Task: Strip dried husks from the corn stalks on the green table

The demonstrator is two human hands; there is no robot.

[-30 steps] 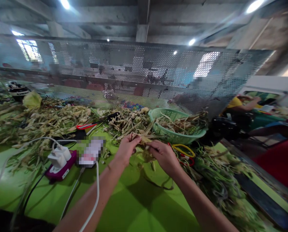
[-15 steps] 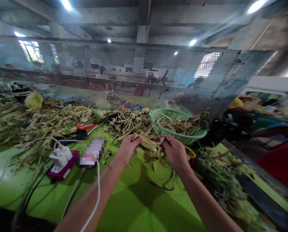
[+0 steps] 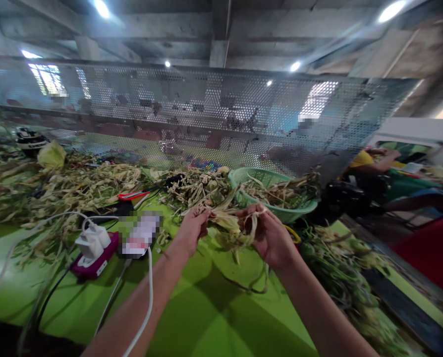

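Observation:
My left hand is closed, its thumb and fingers pinching one end of a bunch of pale, withered plant leaves. On the other side, my right hand has its fingers curled around a whitish leaf strip that loops over them. The bunch spans the gap between both hands, just above the green tabletop. A long thin stem hangs or lies below the right hand. Right behind the hands stands a green plastic basket with dry leaves in it.
A heap of dried plants covers the back left, near a cabbage-like ball. A red cutter, a phone and a purple power strip with cables lie left. Greener stalks lie right. A perforated metal screen stands behind.
My right hand has turned and shifted slightly right, and the whitish strip now loops across its fingers. My left hand has moved a little left and down, still pinching the leaves.

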